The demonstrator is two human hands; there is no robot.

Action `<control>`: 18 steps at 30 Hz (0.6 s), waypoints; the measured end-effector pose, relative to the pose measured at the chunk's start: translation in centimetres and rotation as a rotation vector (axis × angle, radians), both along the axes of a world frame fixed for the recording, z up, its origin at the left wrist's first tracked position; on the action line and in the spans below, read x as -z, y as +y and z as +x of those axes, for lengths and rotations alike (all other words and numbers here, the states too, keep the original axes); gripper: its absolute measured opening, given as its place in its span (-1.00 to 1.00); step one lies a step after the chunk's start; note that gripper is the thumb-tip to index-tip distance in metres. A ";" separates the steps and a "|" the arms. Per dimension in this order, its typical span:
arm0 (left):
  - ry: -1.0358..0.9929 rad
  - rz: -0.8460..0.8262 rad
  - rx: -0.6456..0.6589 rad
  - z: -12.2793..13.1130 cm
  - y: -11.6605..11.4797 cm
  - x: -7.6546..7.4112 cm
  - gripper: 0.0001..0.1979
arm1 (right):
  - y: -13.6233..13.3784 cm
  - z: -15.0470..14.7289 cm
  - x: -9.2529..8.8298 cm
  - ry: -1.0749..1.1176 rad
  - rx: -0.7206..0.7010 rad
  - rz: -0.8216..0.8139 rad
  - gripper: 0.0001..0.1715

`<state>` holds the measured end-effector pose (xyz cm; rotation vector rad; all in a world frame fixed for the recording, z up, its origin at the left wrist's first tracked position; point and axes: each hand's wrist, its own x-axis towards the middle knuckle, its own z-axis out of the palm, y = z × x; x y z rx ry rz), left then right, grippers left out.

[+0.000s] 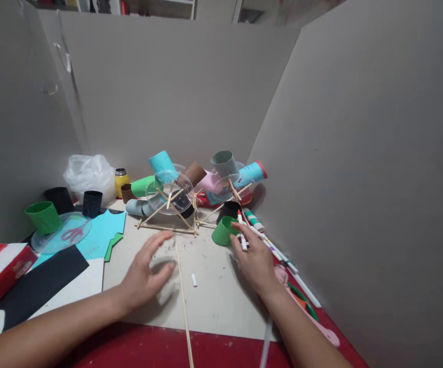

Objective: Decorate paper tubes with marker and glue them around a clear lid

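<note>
My left hand point(146, 276) is held above the pale board with thumb and fingers apart and nothing between them. Close to its fingertips lies a long thin wooden stick point(183, 301). In my right hand point(255, 260) is a white marker point(243, 237), its red tip pointing up and away from me. Just beyond that hand stands a green paper tube point(223, 232); I cannot tell whether the fingers touch it. A small white piece point(194, 280), perhaps a cap, lies between my hands. Farther back stands a wheel-like model point(169, 193) of clear plastic discs, sticks and coloured paper tubes.
Grey partitions point(175, 87) enclose the red table point(148, 347). At left are a red box point(4, 278), black paper point(47, 286), blue paper point(100, 235), scissors point(71, 233) on a clear disc, and a plastic bag point(90, 176). Several markers point(307, 289) line the right edge.
</note>
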<state>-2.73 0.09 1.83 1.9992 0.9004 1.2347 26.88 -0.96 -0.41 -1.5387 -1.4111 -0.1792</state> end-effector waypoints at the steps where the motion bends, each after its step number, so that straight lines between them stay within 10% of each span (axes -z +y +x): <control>1: -0.004 -0.052 0.065 0.2 -0.9 0.2 -0.49 | 0.2 0.1 0.3 -0.007 -0.001 -0.011 -0.66; 8: 0.035 -0.181 0.275 0.7 -2.3 1.2 -0.58 | 0.4 0.4 0.8 0.035 -0.055 0.009 -0.65; 18: -0.319 -0.760 0.374 0.9 -0.9 1.2 -0.37 | -6.0 -4.1 -3.4 0.075 -0.278 0.058 -0.84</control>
